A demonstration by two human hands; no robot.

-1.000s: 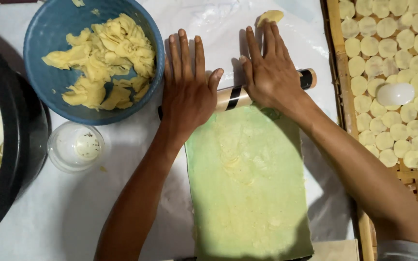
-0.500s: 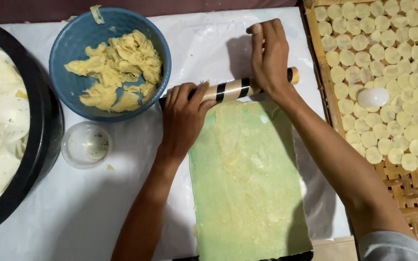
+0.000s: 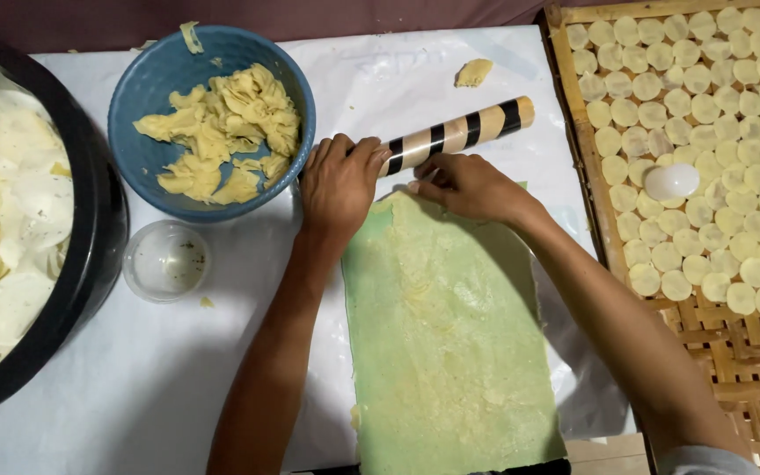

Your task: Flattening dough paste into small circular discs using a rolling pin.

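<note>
**A:** Sheet first, since everything else sits around it? What covers the table?

**B:** White plastic sheet [image 3: 178,369], spread over the whole work surface. On it, at the middle and running to the near edge, lies a long green mat [image 3: 450,352] with a thin yellowish layer of dough pressed over it.

**A:** And beside the mat?

**B:** Far to the left of the mat, a big black basin [image 3: 90,255] filled with pale thin rounds. To the right of the mat, a woven bamboo tray [image 3: 723,352] carrying rows of small pale discs [image 3: 705,114], with a white egg-shaped thing [image 3: 671,182] resting among them.

**A:** Anything above the mat?

**B:** Up and left of it, a blue bowl [image 3: 147,97] heaped with torn yellow dough scraps [image 3: 222,132]. Below the bowl, left of the mat, stands a small clear cup [image 3: 166,260].

**A:** Where is the roller?

**B:** The striped rolling pin [image 3: 459,135] lies at the mat's far end, tilted, its right end higher and farther away.

**A:** The hands?

**B:** The left hand [image 3: 340,185] rests palm down over the pin's left end, fingers close together and curled lightly on it. The right hand [image 3: 464,186] sits at the mat's top edge just below the pin, fingers narrow and bent, tips touching the pin's underside. A small dough lump [image 3: 473,72] lies beyond the pin.
</note>
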